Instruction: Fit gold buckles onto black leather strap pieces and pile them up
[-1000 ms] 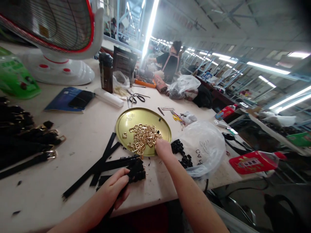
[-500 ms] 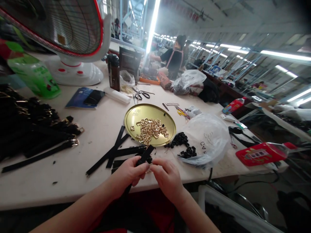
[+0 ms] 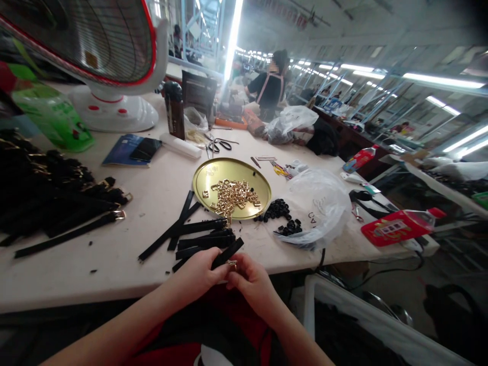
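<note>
My left hand [image 3: 209, 267] is closed around a black strap [image 3: 230, 251], whose end sticks up past the fingers. Fingertips of my right hand [image 3: 247, 277] pinch a small gold buckle [image 3: 232, 264] against the strap, close to the left thumb. The fingers partly cover the buckle, so how it sits on the strap cannot be made out. Just beyond the hands, several black straps [image 3: 206, 239] lie on the table. Behind them a round gold tray [image 3: 202, 175] bears a heap of gold buckles [image 3: 234, 195]. Small black loops [image 3: 280, 208] are piled to the right of the tray.
A clear plastic bag [image 3: 324, 203] and a red bottle [image 3: 396, 227] lie at the right. On the left are a pile of buckled black straps [image 3: 64, 203] and a fan [image 3: 110, 109]. Scissors [image 3: 219, 145] lie behind the tray. Another person [image 3: 270, 86] is in the background.
My hands have come slightly lower and closer together. A gold buckle now shows between my right fingertips and the strap. The view has shifted a little.
</note>
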### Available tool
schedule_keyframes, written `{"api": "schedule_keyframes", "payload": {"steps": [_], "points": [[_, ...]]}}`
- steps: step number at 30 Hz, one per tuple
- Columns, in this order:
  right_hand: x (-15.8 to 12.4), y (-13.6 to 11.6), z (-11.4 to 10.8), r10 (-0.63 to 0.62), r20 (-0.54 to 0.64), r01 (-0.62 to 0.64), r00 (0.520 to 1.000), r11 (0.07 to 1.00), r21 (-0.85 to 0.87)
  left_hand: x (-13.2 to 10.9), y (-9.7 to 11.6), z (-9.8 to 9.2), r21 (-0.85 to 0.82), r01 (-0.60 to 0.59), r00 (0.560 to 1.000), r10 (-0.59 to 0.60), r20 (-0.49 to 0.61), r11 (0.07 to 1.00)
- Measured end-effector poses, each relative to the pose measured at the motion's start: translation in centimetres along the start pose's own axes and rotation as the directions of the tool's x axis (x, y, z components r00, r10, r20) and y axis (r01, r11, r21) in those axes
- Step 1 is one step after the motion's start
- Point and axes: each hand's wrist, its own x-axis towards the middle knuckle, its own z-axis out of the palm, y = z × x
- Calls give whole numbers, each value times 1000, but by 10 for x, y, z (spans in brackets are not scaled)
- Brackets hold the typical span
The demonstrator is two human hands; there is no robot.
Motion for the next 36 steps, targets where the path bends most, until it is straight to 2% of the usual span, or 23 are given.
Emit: {"api": "schedule_keyframes", "payload": {"steps": [2, 7, 10, 13, 15, 17, 19, 21, 23, 26, 29, 31, 32, 34, 36], "points": [[-3, 5, -1, 7, 1, -7, 1000, 999, 32, -1, 1, 1, -21, -2, 1000, 2, 19, 1000], [-13, 11, -3, 19, 124, -29, 992, 996, 83, -3, 1, 1, 92, 34, 999, -31, -39, 995], [-14, 13, -4, 2, 37, -1, 999, 1000, -28, -2, 0, 4, 69, 19, 1000, -19, 4, 997], [-12, 14, -5, -73, -53, 62, 996, 978, -198, -1, -3, 8, 10, 23, 999, -23, 41, 1000], [-10, 14, -4, -99, -90, 80, 991, 978, -194, -2, -3, 8, -88, 63, 993, -53, 104, 994], [-9, 13, -4, -60, -138, 51, 989, 996, -67, -4, -3, 7, -214, 101, 982, -63, 178, 972], [-7, 13, -5, 19, -213, 7, 977, 992, 123, -7, -4, 6, -292, 105, 985, -59, 163, 950], [-3, 12, -6, 107, -307, 2, 946, 942, 335, -9, -5, 5, -292, 85, 994, -60, 94, 953], [0, 11, -7, 192, -368, 35, 910, 848, 528, -11, -8, 5, -236, 77, 996, -61, 72, 969], [4, 11, -6, 294, -325, 28, 899, 701, 712, -11, -12, 8, -128, 51, 992, -35, 121, 991], [3, 14, 2, 351, -200, -78, 915, 639, 765, -9, -12, 9, -48, -29, 992, 34, 119, 998], [1, 17, 10, 356, -173, -118, 918, 662, 740, -9, -9, 8, -35, -66, 993, 69, 95, 997], [0, 19, 14, 334, -196, -105, 922, 703, 704, -9, -7, 9, -51, -68, 994, 72, 85, 996], [-2, 23, 20, 231, -301, -24, 925, 828, 561, -9, -6, 10, -134, -29, 995, 41, 94, 991], [-5, 26, 24, 93, -403, 59, 910, 935, 351, -9, -7, 13, -259, 55, 988, -15, 153, 964]]}}
